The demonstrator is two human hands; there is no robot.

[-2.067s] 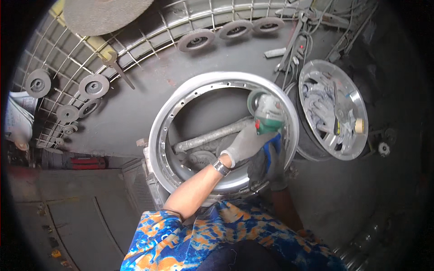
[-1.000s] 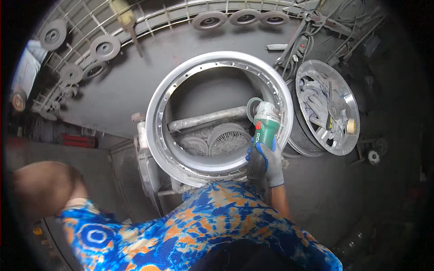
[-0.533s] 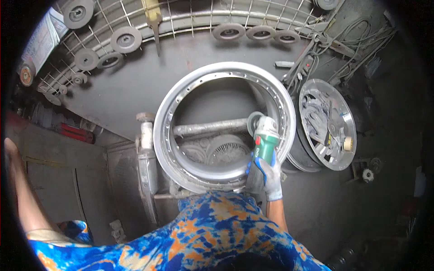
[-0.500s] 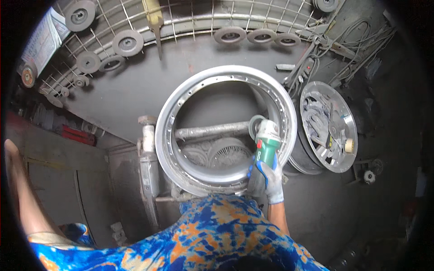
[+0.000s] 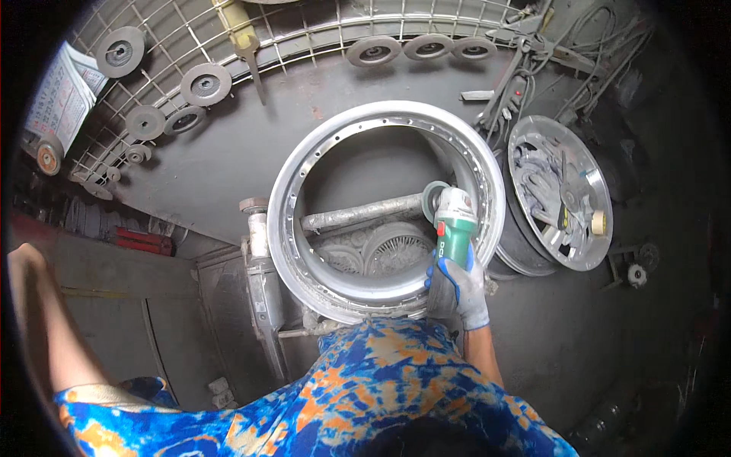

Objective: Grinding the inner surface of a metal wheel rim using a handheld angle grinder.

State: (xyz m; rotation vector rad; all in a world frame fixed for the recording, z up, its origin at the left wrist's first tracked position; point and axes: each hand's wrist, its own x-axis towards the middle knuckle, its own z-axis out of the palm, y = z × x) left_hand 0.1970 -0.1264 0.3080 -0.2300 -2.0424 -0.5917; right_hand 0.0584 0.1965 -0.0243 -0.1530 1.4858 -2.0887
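Observation:
My right hand [image 5: 466,286], in a white and blue glove, is wrapped round the body of a green angle grinder [image 5: 455,240] with a silver head. The grinder's round disc [image 5: 432,199] stands over the opening of a large silver wheel rim ring [image 5: 295,186], close to its right inner side. Small holes run round the ring's inner flange. My bare left arm [image 5: 65,335] is bent at the far left, away from the wheel ring; its hand cannot be made out.
A metal bar [image 5: 365,212] shows through the ring, beside a metal stand [image 5: 264,293]. At right, a tilted wheel rim [image 5: 598,186] holds gloves, tools and a tape roll [image 5: 599,222]. Several abrasive discs [image 5: 205,84] hang on a wire rack [image 5: 343,19]. Cables [image 5: 594,46] hang at upper right.
The view has shifted a little, so the wheel ring sits slightly higher and further right. My right hand still holds the grinder near the ring's right inner side.

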